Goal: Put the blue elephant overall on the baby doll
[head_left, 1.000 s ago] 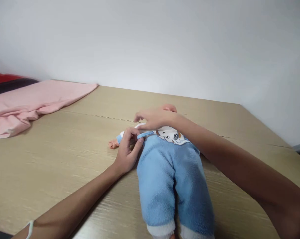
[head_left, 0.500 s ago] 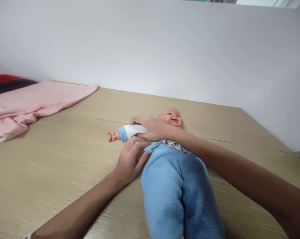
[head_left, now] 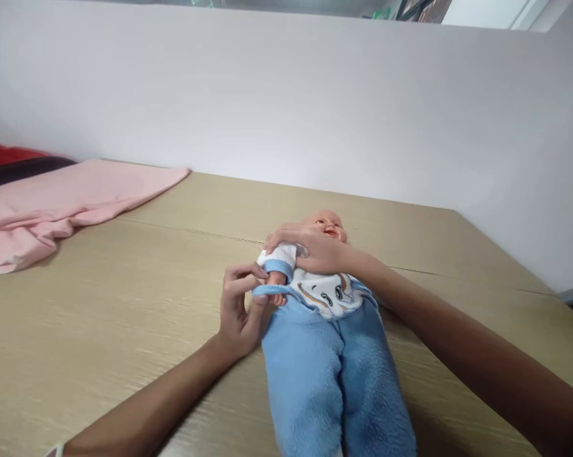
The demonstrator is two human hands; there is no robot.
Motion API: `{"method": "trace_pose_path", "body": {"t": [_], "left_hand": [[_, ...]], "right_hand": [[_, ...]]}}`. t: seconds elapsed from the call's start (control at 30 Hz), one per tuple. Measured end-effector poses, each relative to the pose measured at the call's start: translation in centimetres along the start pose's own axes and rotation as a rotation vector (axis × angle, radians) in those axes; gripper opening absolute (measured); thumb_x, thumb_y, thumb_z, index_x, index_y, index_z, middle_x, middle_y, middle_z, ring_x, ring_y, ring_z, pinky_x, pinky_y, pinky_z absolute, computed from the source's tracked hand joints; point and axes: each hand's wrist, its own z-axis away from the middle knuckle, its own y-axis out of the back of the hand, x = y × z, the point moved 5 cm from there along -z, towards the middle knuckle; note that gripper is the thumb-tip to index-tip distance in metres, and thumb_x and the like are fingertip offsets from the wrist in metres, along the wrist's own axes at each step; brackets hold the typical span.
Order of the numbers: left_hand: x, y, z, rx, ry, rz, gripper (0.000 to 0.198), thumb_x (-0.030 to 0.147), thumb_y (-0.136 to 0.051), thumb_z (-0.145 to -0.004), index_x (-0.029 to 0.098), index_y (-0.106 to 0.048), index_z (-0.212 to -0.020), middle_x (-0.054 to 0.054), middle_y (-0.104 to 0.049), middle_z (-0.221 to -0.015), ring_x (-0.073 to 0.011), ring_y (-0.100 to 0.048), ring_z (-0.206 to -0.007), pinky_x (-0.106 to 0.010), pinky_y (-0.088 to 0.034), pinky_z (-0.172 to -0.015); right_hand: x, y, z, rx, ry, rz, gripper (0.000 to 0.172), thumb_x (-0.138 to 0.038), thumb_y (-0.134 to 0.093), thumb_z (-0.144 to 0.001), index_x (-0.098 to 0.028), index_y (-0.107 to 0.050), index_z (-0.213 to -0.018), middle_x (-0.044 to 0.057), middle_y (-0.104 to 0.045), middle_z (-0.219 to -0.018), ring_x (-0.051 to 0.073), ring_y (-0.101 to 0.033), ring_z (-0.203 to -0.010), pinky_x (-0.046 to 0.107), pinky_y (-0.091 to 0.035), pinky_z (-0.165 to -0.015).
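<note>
A baby doll lies on its back, head away from me, in fleecy blue overalls and a white top with blue cuffs. An animal face is embroidered on the chest. My left hand is closed in a pinch on the overalls' blue strap, beside the doll's waist. The doll's hand hangs behind that strap, partly covered by it. My right hand reaches across the chest, closed around the doll's arm at the white sleeve. The doll's other arm is hidden.
The doll rests on a light wooden table with a seam running across it. A pink cloth lies at the left, with dark and red items behind it. A white partition rises along the back.
The doll's arm, stretched out to the left before, is now bent down toward its waist, its hand behind the strap. My left hand has pulled the strap outward. The embroidered face shows more.
</note>
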Motion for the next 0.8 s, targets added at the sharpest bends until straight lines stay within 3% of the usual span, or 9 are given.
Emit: {"method": "trace_pose_path", "body": {"t": [0.1, 0.2, 0.3, 0.43, 0.53, 0.63, 0.73, 0.8], "left_hand": [[-1.5, -0.7, 0.0, 0.084, 0.375, 0.149, 0.012, 0.039, -0.063, -0.117, 0.027, -0.065, -0.116, -0.002, -0.069, -0.106, -0.0180, -0.067, -0.096, -0.032, -0.056, -0.088], [-2.7, -1.1, 0.2, 0.154, 0.651, 0.180, 0.027, 0.052, -0.070, -0.112, 0.026, -0.066, -0.106, 0.001, -0.066, -0.093, -0.0160, -0.063, -0.087, -0.027, -0.053, -0.082], [-3.3, -1.1, 0.2, 0.174, 0.752, 0.165, 0.034, 0.059, -0.076, -0.107, 0.026, -0.067, -0.103, 0.002, -0.066, -0.094, -0.0156, -0.061, -0.087, -0.026, -0.051, -0.081], [-4.4, -1.0, 0.5, 0.164, 0.884, 0.234, 0.042, 0.066, -0.077, -0.102, 0.026, -0.064, -0.102, 0.002, -0.066, -0.094, -0.0160, -0.064, -0.088, -0.026, -0.054, -0.081], [-5.7, -1.3, 0.7, 0.162, 1.003, 0.328, 0.046, 0.068, -0.082, -0.097, 0.027, -0.062, -0.104, 0.003, -0.069, -0.094, -0.0148, -0.063, -0.079, -0.025, -0.053, -0.072], [-7.1, -2.2, 0.1, 0.122, 1.115, 0.405, 0.048, 0.063, -0.092, -0.087, 0.024, -0.066, -0.101, 0.002, -0.070, -0.088, -0.0131, -0.059, -0.069, -0.024, -0.048, -0.062], [-8.0, -3.0, -0.8, 0.086, 1.161, 0.453, 0.049, 0.056, -0.098, -0.077, 0.021, -0.069, -0.093, 0.001, -0.070, -0.084, -0.0149, -0.064, -0.073, -0.026, -0.052, -0.067], [-8.3, -3.3, -1.2, 0.059, 1.173, 0.473, 0.050, 0.056, -0.099, -0.075, 0.021, -0.068, -0.092, -0.001, -0.072, -0.087, -0.0175, -0.068, -0.078, -0.029, -0.056, -0.073]], "right_hand": [[-0.6, 0.4, 0.6, 0.092, -0.115, 0.004, 0.044, -0.008, -0.063, -0.094, -0.022, -0.069, -0.136, 0.013, -0.075, -0.138, 0.028, -0.070, -0.129, 0.045, -0.054, -0.113], [-1.3, 0.9, 1.7, 0.153, -0.366, 0.004, 0.027, -0.033, -0.066, -0.109, -0.021, -0.070, -0.132, 0.012, -0.078, -0.134, 0.026, -0.072, -0.118, 0.041, -0.055, -0.104], [-2.5, 0.6, 2.6, 0.073, -0.542, 0.022, 0.035, -0.052, -0.062, -0.114, -0.020, -0.075, -0.114, 0.008, -0.081, -0.111, 0.025, -0.072, -0.103, 0.039, -0.051, -0.093], [-3.2, -0.6, 3.3, 0.028, -0.591, 0.029, 0.036, -0.053, -0.065, -0.112, -0.021, -0.072, -0.096, 0.002, -0.075, -0.091, 0.022, -0.065, -0.084, 0.035, -0.043, -0.078], [-2.1, -1.4, 3.9, 0.160, -0.586, -0.128, 0.038, -0.055, -0.061, -0.113, -0.022, -0.071, -0.098, 0.001, -0.071, -0.095, 0.021, -0.064, -0.089, 0.034, -0.046, -0.084], [-0.1, -2.0, 4.9, 0.326, -0.596, -0.400, 0.047, -0.069, -0.064, -0.108, -0.023, -0.067, -0.099, -0.001, -0.065, -0.090, 0.019, -0.060, -0.083, 0.032, -0.047, -0.080], [1.5, -2.4, 5.6, 0.408, -0.612, -0.587, 0.057, -0.079, -0.075, -0.097, -0.023, -0.065, -0.097, -0.002, -0.064, -0.087, 0.018, -0.058, -0.078, 0.031, -0.047, -0.075], [2.0, -2.4, 6.0, 0.458, -0.637, -0.674, 0.057, -0.076, -0.085, -0.090, -0.023, -0.066, -0.097, -0.002, -0.066, -0.088, 0.017, -0.061, -0.080, 0.030, -0.049, -0.076]]}}
